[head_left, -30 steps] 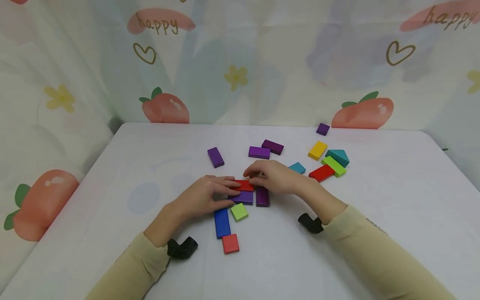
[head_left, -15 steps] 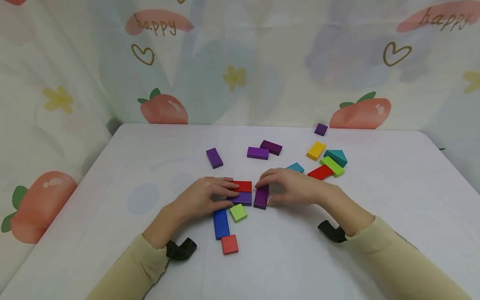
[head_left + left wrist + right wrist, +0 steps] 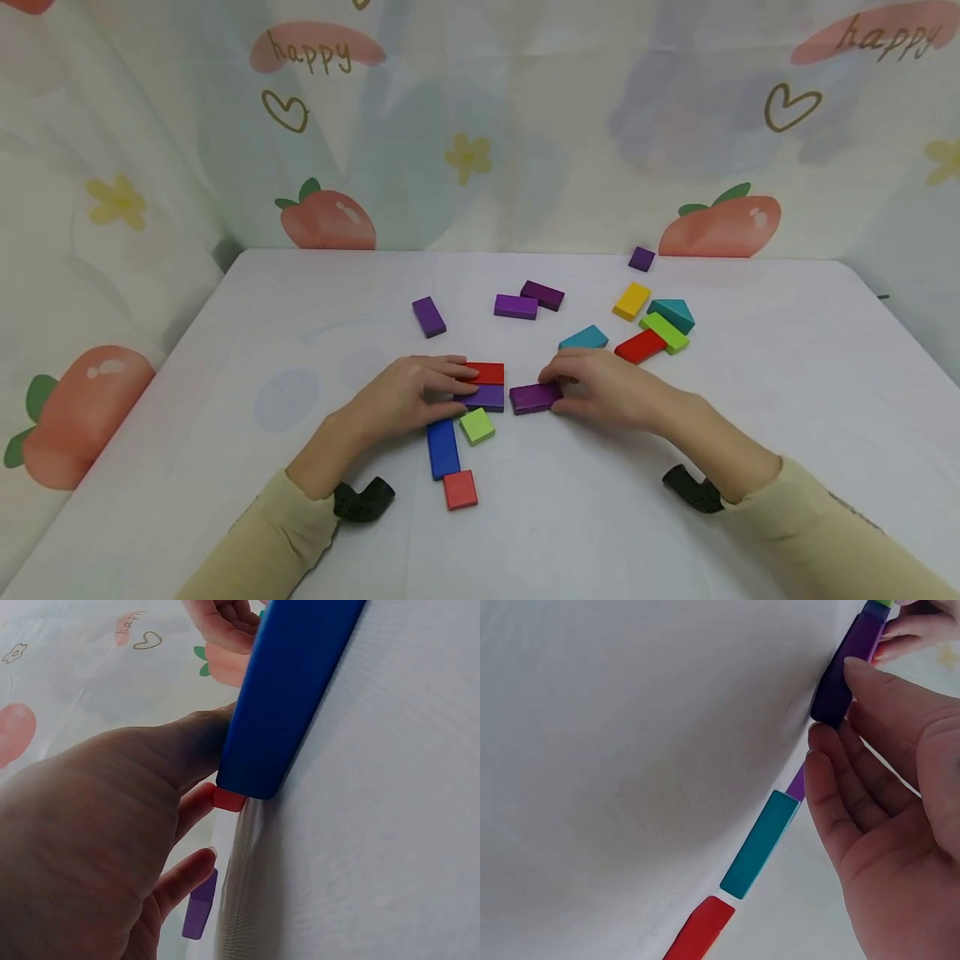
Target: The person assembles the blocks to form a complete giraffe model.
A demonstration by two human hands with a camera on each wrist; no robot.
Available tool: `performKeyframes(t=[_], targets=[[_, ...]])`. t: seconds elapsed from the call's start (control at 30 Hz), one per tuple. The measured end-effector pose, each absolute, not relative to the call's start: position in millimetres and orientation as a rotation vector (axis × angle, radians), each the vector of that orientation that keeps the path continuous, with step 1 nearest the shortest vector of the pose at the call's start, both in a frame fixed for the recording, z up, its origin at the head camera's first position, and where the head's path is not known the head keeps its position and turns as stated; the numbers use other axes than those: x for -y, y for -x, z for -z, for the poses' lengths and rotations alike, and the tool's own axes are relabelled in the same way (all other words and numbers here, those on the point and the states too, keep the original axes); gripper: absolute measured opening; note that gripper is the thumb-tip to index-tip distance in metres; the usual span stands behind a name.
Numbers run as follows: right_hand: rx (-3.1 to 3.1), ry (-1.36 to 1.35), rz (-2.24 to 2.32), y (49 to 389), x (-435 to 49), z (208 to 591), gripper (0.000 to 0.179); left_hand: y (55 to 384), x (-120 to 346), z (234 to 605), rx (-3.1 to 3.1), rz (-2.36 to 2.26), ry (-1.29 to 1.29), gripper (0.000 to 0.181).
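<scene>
Left of the blue block, a wide stretch of desk runs out to a slanting edge. The left hand reaches over the blue block's far end, its fingers loosely spread on the red bar and indigo block, both beyond and right of the blue block. A purple block lies well beyond it, a red square at its near end, and a lime square just off its right side. Farther right and well beyond it sit a violet block and a dark block. The plum block is right of the blue block, across a narrow gap from the indigo one, its right end pinched between thumb and fingers of the right hand. Farthest right and beyond the blue block come a teal block, a yellow block, a red block against a lime bar, and a teal triangle; more desk reaches the right edge.
</scene>
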State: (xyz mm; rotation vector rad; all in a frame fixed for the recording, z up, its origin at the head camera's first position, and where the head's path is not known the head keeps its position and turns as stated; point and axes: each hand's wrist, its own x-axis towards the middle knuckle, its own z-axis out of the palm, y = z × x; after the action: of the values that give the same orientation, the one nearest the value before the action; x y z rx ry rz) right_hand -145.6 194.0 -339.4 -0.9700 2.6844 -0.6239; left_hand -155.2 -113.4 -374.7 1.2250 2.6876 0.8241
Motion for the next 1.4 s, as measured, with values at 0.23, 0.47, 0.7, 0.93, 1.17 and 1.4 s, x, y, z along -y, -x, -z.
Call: performKeyframes(t=[0.23,0.47,0.7,0.93,1.17,1.4], targets=[[-2.675,0.996,0.652,142.2,-189.5,338.5,0.032,154.8,113.5,373.6,-2.692,-0.817,-1.215,0.036],[-2.701,0.989,0.631,139.6,-185.9,336.8,0.032,155.4,112.8,373.0,-2.69,-0.821,-1.216,0.036],[-2.705,0.99,0.636,139.0,-186.1,336.6,0.032,156.1,112.8,372.4,-2.687,-0.828,-1.222,0.036],[-2.701,0.981,0.657,139.5,-187.5,335.4,0.031,156.4,112.2,372.3,-2.679,-0.833,-1.221,0.036],[-2.758,0.94,0.771,157.4,-190.5,324.0,0.03,156.2,112.9,373.1,-2.674,-0.835,-1.21,0.036],[-2.842,0.851,0.834,192.2,-187.9,322.5,0.035,155.9,113.3,374.9,-2.666,-0.842,-1.217,0.036]])
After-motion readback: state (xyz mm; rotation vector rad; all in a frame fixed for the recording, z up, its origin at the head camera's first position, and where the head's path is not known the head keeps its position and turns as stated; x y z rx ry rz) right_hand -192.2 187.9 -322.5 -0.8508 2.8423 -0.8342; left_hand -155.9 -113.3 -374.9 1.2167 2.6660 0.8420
